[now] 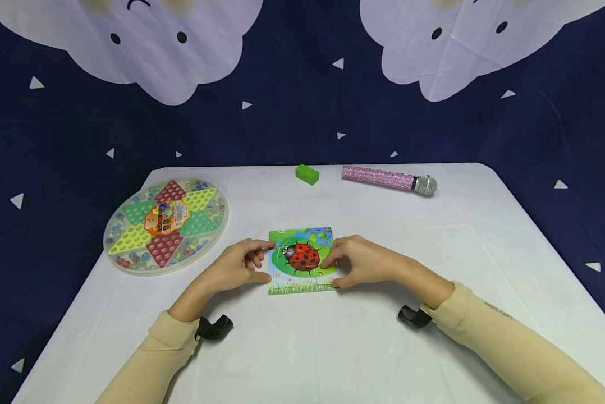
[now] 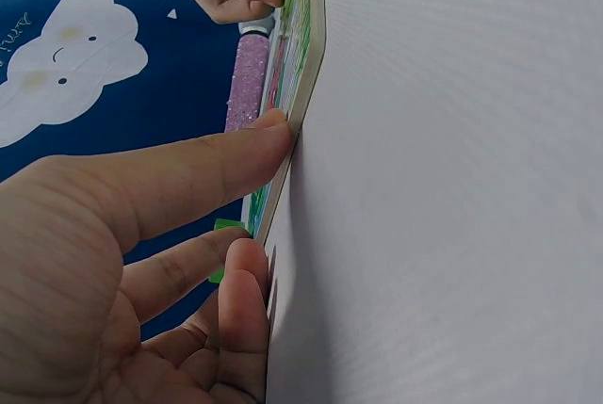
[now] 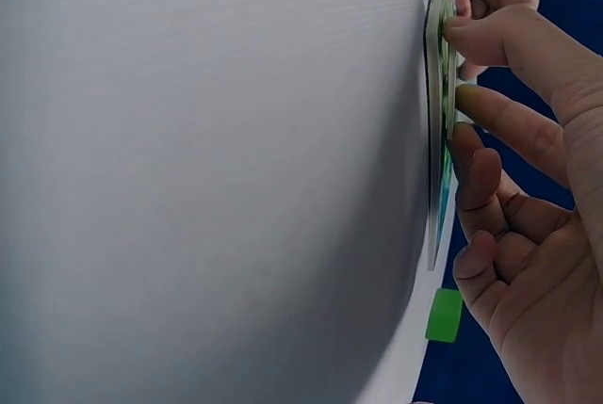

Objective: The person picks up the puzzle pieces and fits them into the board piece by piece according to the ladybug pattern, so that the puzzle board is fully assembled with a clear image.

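A square ladybug puzzle (image 1: pixel 302 258) with a grassy border lies flat on the white table. At its left edge, my left hand (image 1: pixel 235 262) touches with the thumb near the lower corner and the index finger near the upper one. My right hand (image 1: pixel 365 260) is over the right side, thumb at the lower right edge and index finger on the picture beside the ladybug. From the right wrist view, a thin puzzle piece (image 3: pixel 451 93) shows between the right thumb and fingers, slightly above the board. Its full outline is hidden by the hand.
Left of the puzzle lies a round Chinese checkers board (image 1: pixel 166 225) with marbles under its clear cover. Toward the back edge are a green block (image 1: pixel 307 174) and a glittery pink microphone (image 1: pixel 383 177). A dark blue cloth (image 1: pixel 302 84) with clouds hangs behind the table.
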`<state>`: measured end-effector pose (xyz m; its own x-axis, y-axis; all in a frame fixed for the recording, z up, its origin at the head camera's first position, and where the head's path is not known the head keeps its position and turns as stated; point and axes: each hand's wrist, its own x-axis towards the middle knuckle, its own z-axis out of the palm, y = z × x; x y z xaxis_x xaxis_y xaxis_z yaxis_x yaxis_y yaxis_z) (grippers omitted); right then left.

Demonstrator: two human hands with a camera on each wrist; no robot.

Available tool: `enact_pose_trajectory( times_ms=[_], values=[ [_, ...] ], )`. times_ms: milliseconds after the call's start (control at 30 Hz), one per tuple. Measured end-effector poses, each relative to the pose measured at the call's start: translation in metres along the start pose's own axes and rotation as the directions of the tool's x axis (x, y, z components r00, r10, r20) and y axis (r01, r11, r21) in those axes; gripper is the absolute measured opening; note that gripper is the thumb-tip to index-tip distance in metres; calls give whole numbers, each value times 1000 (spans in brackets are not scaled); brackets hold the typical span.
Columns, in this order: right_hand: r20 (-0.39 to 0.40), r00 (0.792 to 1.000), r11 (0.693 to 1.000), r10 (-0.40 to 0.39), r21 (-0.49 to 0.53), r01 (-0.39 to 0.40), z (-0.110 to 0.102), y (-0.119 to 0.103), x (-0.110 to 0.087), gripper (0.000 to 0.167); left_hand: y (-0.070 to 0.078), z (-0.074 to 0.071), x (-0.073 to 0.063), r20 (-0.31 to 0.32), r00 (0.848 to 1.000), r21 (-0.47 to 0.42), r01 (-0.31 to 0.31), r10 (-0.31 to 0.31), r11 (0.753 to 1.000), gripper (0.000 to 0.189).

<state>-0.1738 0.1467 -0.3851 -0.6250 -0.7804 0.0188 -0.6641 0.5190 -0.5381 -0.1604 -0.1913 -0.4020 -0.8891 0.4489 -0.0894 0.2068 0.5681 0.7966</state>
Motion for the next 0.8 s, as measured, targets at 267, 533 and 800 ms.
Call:
enact_pose_trajectory(
  times_ms=[267, 533, 800],
  values=[
    [14, 1000, 1000, -15, -5, 15, 0, -1, 4, 35, 1, -1, -1, 6, 1000, -7, 4, -3, 1000, 71],
    [32, 999, 1000, -13, 0, 13, -2, -1, 8, 34, 2, -3, -2, 2, 1000, -6, 10, -10, 1000, 71],
    [49, 998, 999, -28, 34, 26, -3, 0, 10, 23, 2, -3, -1, 4, 1000, -14, 9, -9, 1000, 71]
  ],
)
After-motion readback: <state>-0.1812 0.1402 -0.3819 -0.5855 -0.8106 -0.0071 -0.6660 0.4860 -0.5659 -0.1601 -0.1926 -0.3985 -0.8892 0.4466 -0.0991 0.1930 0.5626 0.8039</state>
